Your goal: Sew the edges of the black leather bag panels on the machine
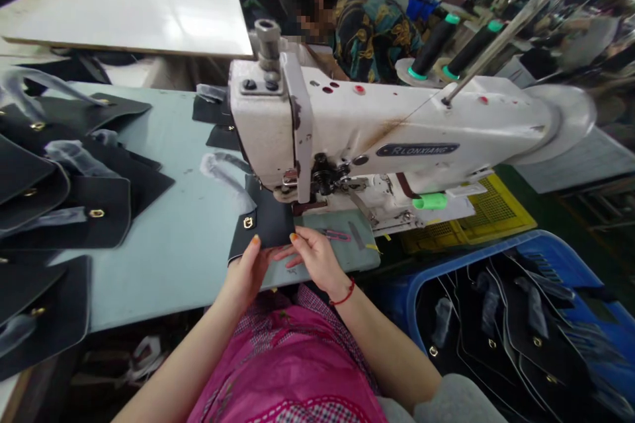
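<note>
A black leather panel [272,221] with a gold clasp [249,222] and a plastic-wrapped handle [227,180] lies under the head of a white sewing machine [347,119]. At its near edge my left hand [249,266] grips it, thumb on top and fingers underneath. My right hand [316,256] pinches the near right corner, thumb above, with a red bracelet at the wrist. The fingertips of both hands come close together below the edge. The machine's head hides the panel's far part and the needle area.
Black leather pieces [94,211] with clasps lie piled on the left of the pale worktable [173,271]. A blue basket [421,277] of similar pieces stands at right, near a yellow crate [506,208]. Pink-handled snips [337,235] lie right of my hand. A person [377,30] bends behind the machine.
</note>
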The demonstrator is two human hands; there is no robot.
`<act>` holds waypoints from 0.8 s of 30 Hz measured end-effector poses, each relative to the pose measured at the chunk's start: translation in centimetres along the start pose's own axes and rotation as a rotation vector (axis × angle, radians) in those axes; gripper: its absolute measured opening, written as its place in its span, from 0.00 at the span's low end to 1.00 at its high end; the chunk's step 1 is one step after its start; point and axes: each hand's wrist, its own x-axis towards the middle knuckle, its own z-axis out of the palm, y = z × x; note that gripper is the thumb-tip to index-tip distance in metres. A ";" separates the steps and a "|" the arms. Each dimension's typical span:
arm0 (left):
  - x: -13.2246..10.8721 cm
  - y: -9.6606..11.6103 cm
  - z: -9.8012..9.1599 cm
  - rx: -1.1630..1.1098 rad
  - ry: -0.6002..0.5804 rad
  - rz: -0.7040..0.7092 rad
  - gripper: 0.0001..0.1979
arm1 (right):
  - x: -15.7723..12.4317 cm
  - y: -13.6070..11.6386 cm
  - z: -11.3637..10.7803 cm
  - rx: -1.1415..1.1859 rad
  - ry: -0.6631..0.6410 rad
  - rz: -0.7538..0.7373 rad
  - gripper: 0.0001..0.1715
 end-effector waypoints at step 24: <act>1.4 0.8 -0.1 0.564 0.258 0.078 0.15 | -0.7 0.5 0.3 -0.519 0.199 -0.115 0.22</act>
